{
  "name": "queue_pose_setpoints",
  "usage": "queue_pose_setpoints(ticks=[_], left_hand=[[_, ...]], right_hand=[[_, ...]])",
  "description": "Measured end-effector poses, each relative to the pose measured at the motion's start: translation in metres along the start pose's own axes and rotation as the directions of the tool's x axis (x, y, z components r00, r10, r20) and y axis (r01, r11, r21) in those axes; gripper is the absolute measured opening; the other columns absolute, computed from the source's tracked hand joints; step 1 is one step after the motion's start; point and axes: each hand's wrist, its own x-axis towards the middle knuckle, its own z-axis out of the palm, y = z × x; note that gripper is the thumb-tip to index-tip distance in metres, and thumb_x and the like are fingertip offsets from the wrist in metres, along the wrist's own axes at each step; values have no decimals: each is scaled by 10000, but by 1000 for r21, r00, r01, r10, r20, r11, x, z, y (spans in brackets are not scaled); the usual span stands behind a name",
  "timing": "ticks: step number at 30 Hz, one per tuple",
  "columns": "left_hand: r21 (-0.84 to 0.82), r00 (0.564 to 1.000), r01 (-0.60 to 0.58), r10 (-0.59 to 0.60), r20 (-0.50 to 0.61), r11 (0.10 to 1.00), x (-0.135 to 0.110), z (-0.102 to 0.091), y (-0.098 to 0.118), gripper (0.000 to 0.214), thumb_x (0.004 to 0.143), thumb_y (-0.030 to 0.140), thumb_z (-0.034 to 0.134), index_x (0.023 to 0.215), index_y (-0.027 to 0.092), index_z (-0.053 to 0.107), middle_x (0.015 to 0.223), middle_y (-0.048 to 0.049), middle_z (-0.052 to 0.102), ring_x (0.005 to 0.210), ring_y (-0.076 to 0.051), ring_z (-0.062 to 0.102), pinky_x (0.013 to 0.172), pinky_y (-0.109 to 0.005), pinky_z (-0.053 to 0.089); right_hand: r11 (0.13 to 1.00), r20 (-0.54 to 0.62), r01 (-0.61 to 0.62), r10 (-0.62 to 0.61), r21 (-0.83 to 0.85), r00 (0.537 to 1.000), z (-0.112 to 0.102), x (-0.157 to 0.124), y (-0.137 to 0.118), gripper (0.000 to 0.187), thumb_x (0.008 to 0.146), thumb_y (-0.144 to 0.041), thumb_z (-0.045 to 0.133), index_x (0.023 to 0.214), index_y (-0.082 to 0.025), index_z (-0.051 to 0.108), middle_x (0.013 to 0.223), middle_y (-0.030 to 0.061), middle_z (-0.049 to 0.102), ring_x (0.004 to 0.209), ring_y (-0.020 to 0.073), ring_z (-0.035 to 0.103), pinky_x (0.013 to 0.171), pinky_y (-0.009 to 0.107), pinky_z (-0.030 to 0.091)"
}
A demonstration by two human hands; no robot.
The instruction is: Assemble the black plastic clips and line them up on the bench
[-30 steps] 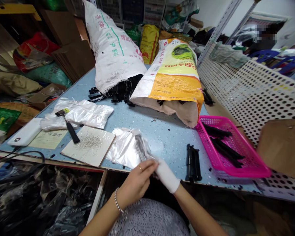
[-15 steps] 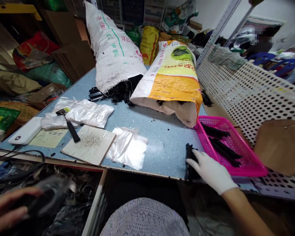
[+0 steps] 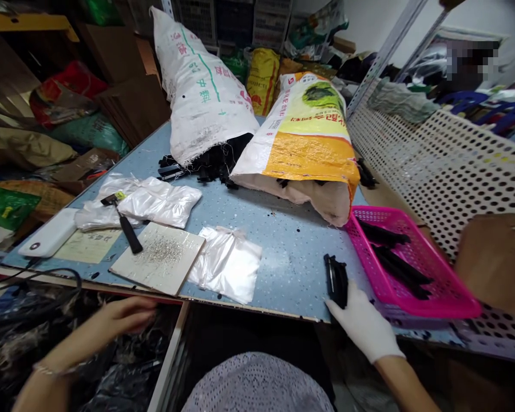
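Observation:
My left hand (image 3: 131,315), bare and blurred by motion, hangs over an open drawer of black plastic bags (image 3: 129,377). Its fingers are stretched out and nothing shows in them. At the table's front right, my right hand (image 3: 364,326) in a white glove holds the near end of some long black plastic parts (image 3: 336,280), thumb on one side and fingers on the other. The parts lie on the tabletop, seemingly side by side; how many cannot be told. Close by on the right, a pink basket (image 3: 416,312) has several similar black parts (image 3: 403,269) in it.
A hammer (image 3: 129,233) rests partly on a gritty board (image 3: 158,257), beside clear plastic bags (image 3: 229,263). A white sack (image 3: 210,109) and an orange-and-white sack (image 3: 309,154) lie behind, black parts at their mouths. A perforated panel (image 3: 433,160) borders the right side.
My left hand has moved right and no longer has the dark plastic-wrapped thing. My right hand has shifted slightly toward the near end of the black parts. The view has shifted a little.

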Motion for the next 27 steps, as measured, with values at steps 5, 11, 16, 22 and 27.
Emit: queue_pose_setpoints(ticks=[5,11,16,22,27], left_hand=[[91,880,-468,473,-37,879,51,150,71,174,870,352,621,925,189,649,1008,-91,657,854,-210,660,812,-378,557],[349,788,-528,600,-139,774,93,210,79,158,909,195,520,786,174,617,1003,-106,605,904,-237,622,820,-396,518],[307,795,-528,588,-150,792,100,194,67,155,892,199,525,761,185,608,907,-61,618,828,-190,638,787,-330,524],[290,756,-563,624,-197,774,93,183,69,100,884,175,508,865,193,605,806,-24,652,683,-155,641,644,-274,531],[343,664,-672,739,-116,657,84,163,66,247,873,103,463,941,212,675,1034,-86,691,1031,-233,643,917,-407,536]], right_hand=[[988,-23,87,-85,129,996,7,6,14,483,860,-451,519,1194,-106,565,1068,202,649,994,356,639,858,451,465],[524,177,26,-333,851,926,-13,-8,-10,425,820,-509,628,1057,-160,676,1097,118,685,1037,290,624,896,381,499],[70,403,-468,-627,881,667,-6,-25,-70,486,842,-589,549,825,-123,686,747,86,645,536,131,575,424,206,430],[-29,576,-793,-671,609,467,16,-21,-104,414,878,-451,592,1032,-72,656,748,80,664,456,59,570,406,113,440],[-43,575,-819,-691,573,438,29,-16,-101,456,872,-463,617,1074,-56,638,780,89,678,435,62,584,374,112,438]])
